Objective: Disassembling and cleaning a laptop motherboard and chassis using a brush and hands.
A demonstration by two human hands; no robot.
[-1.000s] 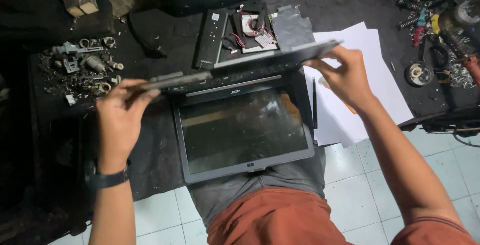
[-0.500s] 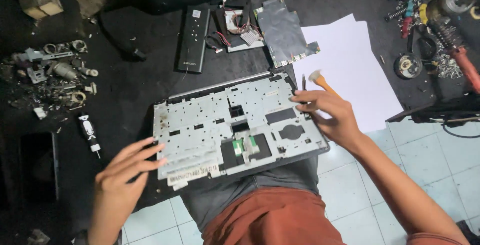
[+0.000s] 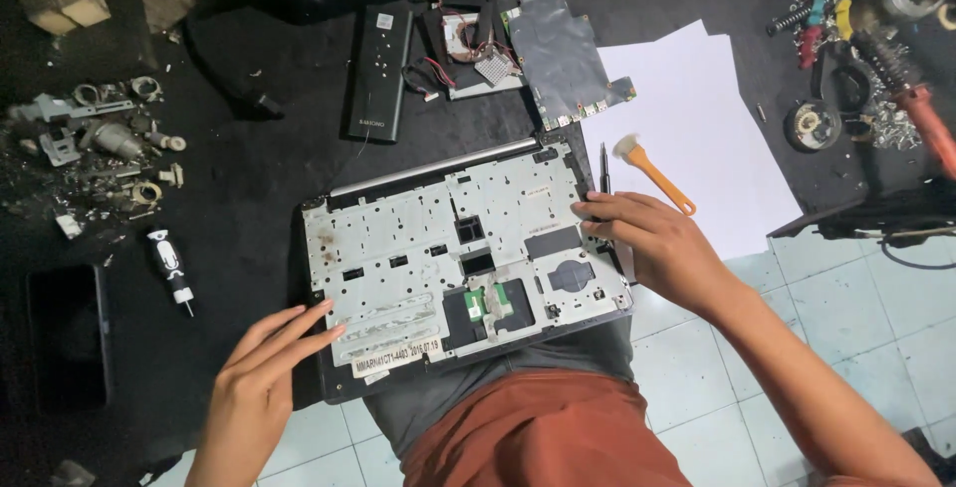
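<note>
Head view: I see the laptop panel lying underside up on my lap. My left hand rests open, fingertips on its lower left edge. My right hand lies open on its right edge, beside the brush on paper.

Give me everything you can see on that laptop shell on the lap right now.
The laptop shell lies flat, inner side up, across the person's lap and the edge of the dark mat. It shows a silver metal plate with cut-outs, dark openings, small green parts near its front, a white sticker strip and a black rim. The left hand touches its front left corner; the right hand rests on its right edge.
</note>
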